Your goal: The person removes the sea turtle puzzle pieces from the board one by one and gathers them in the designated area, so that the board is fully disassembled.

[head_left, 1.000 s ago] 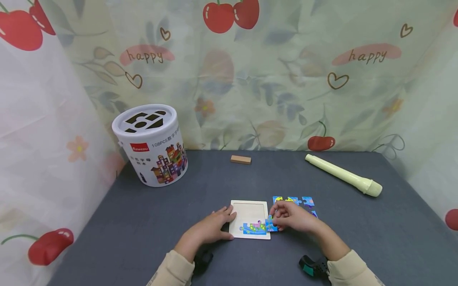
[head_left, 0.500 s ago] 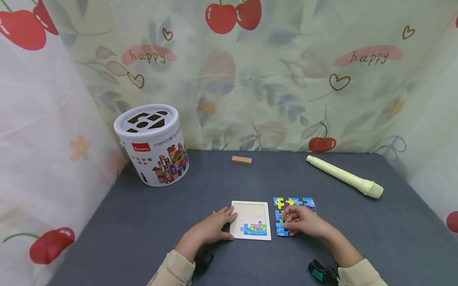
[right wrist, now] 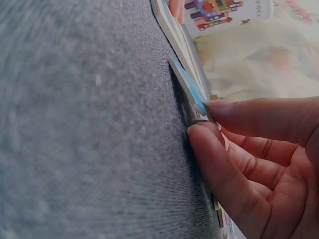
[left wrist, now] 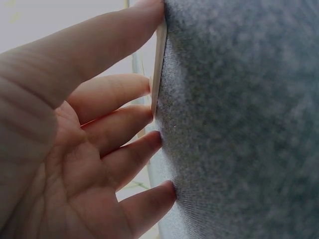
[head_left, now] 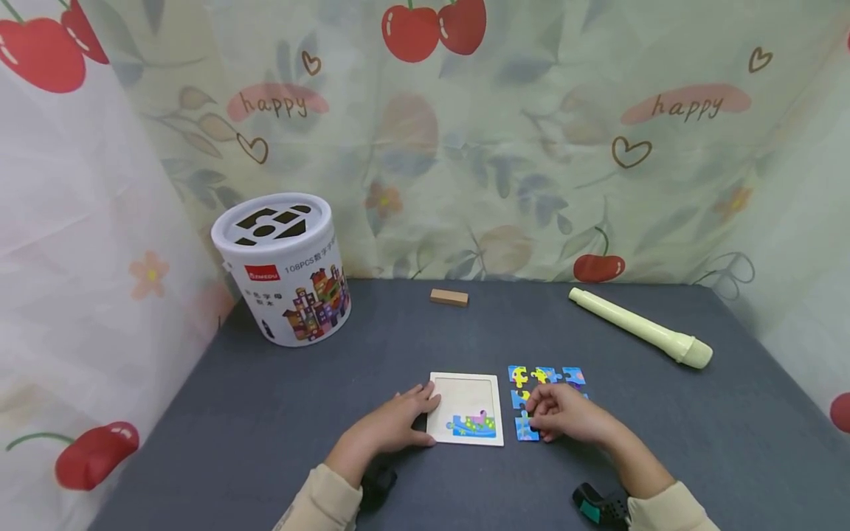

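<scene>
A square wooden puzzle tray (head_left: 462, 389) lies flat, with joined pieces of a blue, green and pink picture (head_left: 474, 424) along its lower right. My left hand (head_left: 395, 422) touches the tray's left edge with spread thumb and fingers; in the left wrist view the fingertips (left wrist: 142, 87) meet its thin rim. Right of the tray, my right hand (head_left: 569, 413) pinches a blue puzzle piece (head_left: 526, 429) by its right side. The right wrist view shows this piece (right wrist: 185, 82) tilted between thumb and finger. Several loose puzzle pieces (head_left: 518, 376) lie just beyond, partly hidden by that hand.
A white tub (head_left: 285, 273) of blocks stands at the back left. A small wooden block (head_left: 448, 297) lies near the table's back edge. At the right rests a pale yellow toy microphone (head_left: 637, 327). A patterned curtain (head_left: 465, 147) hangs behind the dark table (head_left: 279, 413).
My right hand has moved right, carrying the blue piece from the tray's right edge to a spot beside the loose pieces. My left hand stays at the tray.
</scene>
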`<state>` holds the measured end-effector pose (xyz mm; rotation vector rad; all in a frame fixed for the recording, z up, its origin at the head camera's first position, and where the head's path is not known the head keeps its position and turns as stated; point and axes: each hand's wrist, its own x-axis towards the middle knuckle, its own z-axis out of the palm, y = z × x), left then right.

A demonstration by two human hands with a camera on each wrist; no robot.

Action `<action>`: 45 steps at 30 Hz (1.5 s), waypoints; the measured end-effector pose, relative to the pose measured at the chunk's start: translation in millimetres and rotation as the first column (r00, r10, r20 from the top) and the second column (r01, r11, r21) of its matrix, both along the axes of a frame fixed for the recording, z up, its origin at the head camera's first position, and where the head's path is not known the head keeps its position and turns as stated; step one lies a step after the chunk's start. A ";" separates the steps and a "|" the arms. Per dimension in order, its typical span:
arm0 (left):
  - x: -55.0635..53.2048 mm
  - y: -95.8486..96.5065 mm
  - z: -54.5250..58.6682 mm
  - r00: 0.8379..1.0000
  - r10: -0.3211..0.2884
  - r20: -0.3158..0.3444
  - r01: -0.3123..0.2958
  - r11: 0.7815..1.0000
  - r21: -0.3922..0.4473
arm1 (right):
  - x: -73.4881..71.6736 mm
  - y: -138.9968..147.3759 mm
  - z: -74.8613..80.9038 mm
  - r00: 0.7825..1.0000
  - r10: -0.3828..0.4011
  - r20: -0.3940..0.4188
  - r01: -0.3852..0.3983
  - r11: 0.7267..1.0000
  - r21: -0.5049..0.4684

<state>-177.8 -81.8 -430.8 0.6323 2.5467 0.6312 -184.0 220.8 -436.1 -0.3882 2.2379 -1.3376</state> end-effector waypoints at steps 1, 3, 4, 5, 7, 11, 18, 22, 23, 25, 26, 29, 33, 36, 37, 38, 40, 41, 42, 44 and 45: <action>-0.2 -0.1 0.1 1.000 0.001 -0.002 -0.001 1.000 0.002 | -0.1 -0.2 0.6 1.000 -0.002 -0.005 0.002 1.000 0.007; -0.5 -0.3 0.3 1.000 0.003 -0.008 -0.003 1.000 0.002 | -0.4 -0.7 1.8 1.000 -0.003 -0.016 0.004 1.000 0.022; -0.6 -0.4 0.2 1.000 0.004 -0.010 -0.004 1.000 0.001 | -0.4 -0.9 2.2 1.000 -0.003 -0.019 0.004 1.000 0.028; -0.6 -0.4 0.3 1.000 0.004 -0.009 -0.004 1.000 0.000 | -0.3 -1.0 2.6 1.000 -0.003 -0.020 0.004 0.999 0.032; -0.4 -0.5 0.0 1.000 0.004 -0.004 -0.004 1.000 0.000 | 0.0 -1.3 2.9 1.000 -0.003 -0.021 0.004 0.999 0.037; 0.7 -0.2 0.1 1.000 0.007 0.008 -0.007 1.000 0.003 | 1.1 -1.9 3.4 1.000 -0.005 -0.021 0.006 0.999 0.044; 1.9 -0.2 2.6 1.000 0.013 0.012 -0.013 1.000 0.006 | 1.2 -2.4 4.1 1.000 -0.005 -0.023 0.006 0.999 0.048; 1.8 -0.3 2.3 1.000 0.013 0.013 -0.013 1.000 0.007 | 0.6 -2.0 4.1 1.000 0.000 -0.017 0.001 0.999 0.052; 1.6 -0.1 2.2 1.000 0.013 0.011 -0.013 1.000 0.006 | 0.5 -1.8 4.0 1.000 0.000 -0.015 0.001 0.999 0.053; 1.1 -0.1 1.6 1.000 0.014 0.010 -0.014 1.000 0.004 | 0.3 -1.5 3.9 1.000 -0.002 -0.009 0.003 0.998 0.058; 1.0 0.0 1.4 1.000 0.014 0.010 -0.014 1.000 0.001 | 0.4 -1.4 3.8 1.000 -0.003 -0.006 0.003 0.998 0.058; 0.9 0.0 1.0 1.000 0.011 0.011 -0.011 1.000 -0.001 | 0.7 -1.0 3.7 1.000 -0.005 0.005 0.004 0.998 0.060; 1.0 0.1 1.2 1.000 0.007 0.011 -0.007 1.000 -0.001 | 1.2 -1.0 3.4 1.000 -0.006 0.012 0.005 0.998 0.063; 1.1 -0.1 1.0 1.000 0.006 0.011 -0.007 1.000 0.005 | 1.3 -1.0 3.5 1.000 -0.004 0.008 0.003 0.998 0.065; 1.1 -0.1 0.9 1.000 0.006 0.010 -0.006 1.000 0.006 | 1.4 -1.1 3.6 1.000 -0.003 0.007 0.002 0.998 0.065; 1.3 -0.1 0.8 1.000 0.006 0.009 -0.006 1.000 0.008 | 1.6 -1.1 3.8 1.000 -0.002 0.005 0.001 0.998 0.064; 1.6 0.0 0.5 1.000 0.005 -0.001 -0.005 1.000 0.011 | 2.0 -1.1 4.0 1.000 0.002 -0.002 -0.002 0.998 0.061; 1.7 0.1 0.7 1.000 0.005 -0.006 -0.005 1.000 0.012 | 2.3 -1.0 4.1 1.000 0.004 -0.005 -0.004 0.998 0.058; 1.8 0.4 0.6 1.000 0.004 -0.012 -0.004 1.000 0.011 | 2.5 -0.9 4.1 1.000 0.005 -0.008 -0.005 0.998 0.056; 1.9 0.8 0.5 1.000 0.003 -0.024 -0.003 1.000 0.008 | 2.8 -0.7 4.0 1.000 0.007 -0.013 -0.007 0.999 0.053; 2.0 1.0 0.5 1.000 0.003 -0.028 -0.003 1.000 0.007 | 2.9 -0.5 3.9 1.000 0.008 -0.016 -0.007 0.999 0.052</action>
